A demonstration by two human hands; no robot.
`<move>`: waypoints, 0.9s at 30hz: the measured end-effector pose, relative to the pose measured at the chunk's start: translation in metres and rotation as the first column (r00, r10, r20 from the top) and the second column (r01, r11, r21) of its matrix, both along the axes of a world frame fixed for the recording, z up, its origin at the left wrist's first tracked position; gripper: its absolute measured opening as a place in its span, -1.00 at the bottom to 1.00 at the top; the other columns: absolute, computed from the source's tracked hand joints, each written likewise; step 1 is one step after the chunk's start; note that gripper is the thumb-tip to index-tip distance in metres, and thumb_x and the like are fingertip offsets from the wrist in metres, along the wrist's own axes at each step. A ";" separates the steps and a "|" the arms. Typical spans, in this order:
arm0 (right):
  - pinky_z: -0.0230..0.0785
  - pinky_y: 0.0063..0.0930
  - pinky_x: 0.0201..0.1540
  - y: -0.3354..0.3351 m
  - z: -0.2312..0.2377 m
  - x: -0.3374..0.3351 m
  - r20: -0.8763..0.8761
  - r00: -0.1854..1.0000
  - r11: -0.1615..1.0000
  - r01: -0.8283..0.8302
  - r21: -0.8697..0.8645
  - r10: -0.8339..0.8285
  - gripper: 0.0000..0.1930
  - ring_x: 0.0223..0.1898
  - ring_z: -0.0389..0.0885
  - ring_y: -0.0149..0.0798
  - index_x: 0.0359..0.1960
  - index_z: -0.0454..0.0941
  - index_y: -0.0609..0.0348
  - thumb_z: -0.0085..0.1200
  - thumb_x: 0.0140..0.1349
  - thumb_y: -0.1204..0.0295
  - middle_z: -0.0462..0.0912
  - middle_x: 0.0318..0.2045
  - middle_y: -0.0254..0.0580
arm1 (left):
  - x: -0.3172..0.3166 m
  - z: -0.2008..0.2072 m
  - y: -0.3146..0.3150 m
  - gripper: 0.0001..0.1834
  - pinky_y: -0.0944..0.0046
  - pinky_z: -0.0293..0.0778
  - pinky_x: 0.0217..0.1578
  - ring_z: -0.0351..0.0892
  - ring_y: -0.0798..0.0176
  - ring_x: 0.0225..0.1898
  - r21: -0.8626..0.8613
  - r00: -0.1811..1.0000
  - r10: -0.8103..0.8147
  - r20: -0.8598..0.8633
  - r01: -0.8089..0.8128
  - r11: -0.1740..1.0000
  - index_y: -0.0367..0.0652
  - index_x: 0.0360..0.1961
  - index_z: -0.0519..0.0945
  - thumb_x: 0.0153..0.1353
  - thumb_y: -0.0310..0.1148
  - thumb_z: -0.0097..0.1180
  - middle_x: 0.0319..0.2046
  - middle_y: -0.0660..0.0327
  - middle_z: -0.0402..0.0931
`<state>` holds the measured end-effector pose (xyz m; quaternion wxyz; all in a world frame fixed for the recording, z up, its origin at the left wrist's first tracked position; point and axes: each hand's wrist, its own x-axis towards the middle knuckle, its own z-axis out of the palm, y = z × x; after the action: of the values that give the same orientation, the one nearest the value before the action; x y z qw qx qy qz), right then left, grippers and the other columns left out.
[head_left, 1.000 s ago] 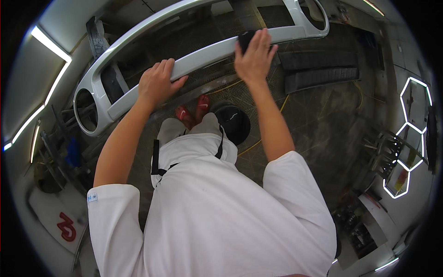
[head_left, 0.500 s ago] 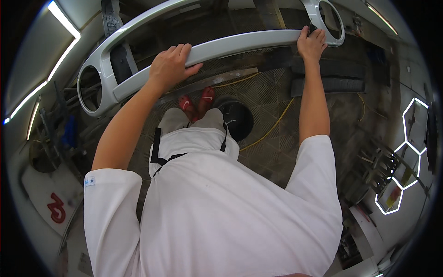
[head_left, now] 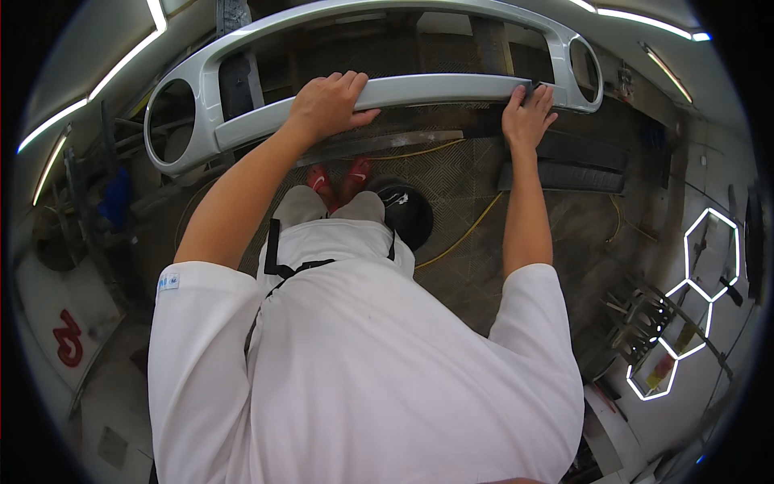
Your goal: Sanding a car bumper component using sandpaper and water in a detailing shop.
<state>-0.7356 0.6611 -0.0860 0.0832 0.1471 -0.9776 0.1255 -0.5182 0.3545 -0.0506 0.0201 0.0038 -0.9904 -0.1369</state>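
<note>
A glossy silver-white car front panel (head_left: 451,85), with a round opening at each end and a long window between two bars, spans the far part of the head view. My left hand (head_left: 329,105) lies over its lower bar left of the middle, fingers on top and thumb along the near edge. At the right end of that bar is my right hand (head_left: 528,119), thumb and forefinger around a small black piece (head_left: 530,90) against the surface. The other fingers are a little spread. My palm hides most of the black piece, so its kind is unclear.
A black round stool or bucket (head_left: 408,216) stands beside my feet in red sandals. A yellow hose (head_left: 463,235) crosses the patterned floor. Dark long parts (head_left: 568,176) lie at the right. Hexagonal lights (head_left: 713,254) hang on the right wall.
The view has shifted, so the panel sits lower and more level in it. Both hands stay on the lower bar; the right one still has the black piece.
</note>
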 end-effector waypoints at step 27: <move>-0.32 0.21 0.59 -0.088 0.042 0.120 0.186 0.485 0.438 -0.865 0.245 0.854 0.01 0.62 -0.08 0.11 0.58 -0.10 0.32 0.21 0.09 0.49 -0.03 0.60 0.15 | 0.215 -0.034 -0.103 -0.66 -0.10 0.18 0.47 0.34 -0.09 0.44 0.409 0.518 0.751 -0.409 -0.632 0.658 -0.20 0.14 0.66 0.38 -0.40 0.14 0.31 0.09 0.51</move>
<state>-0.6153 0.5727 -0.0444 -0.0328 0.6312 -0.7750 0.0000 -0.3034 0.2517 -0.0850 0.3536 0.3625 -0.8350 -0.2153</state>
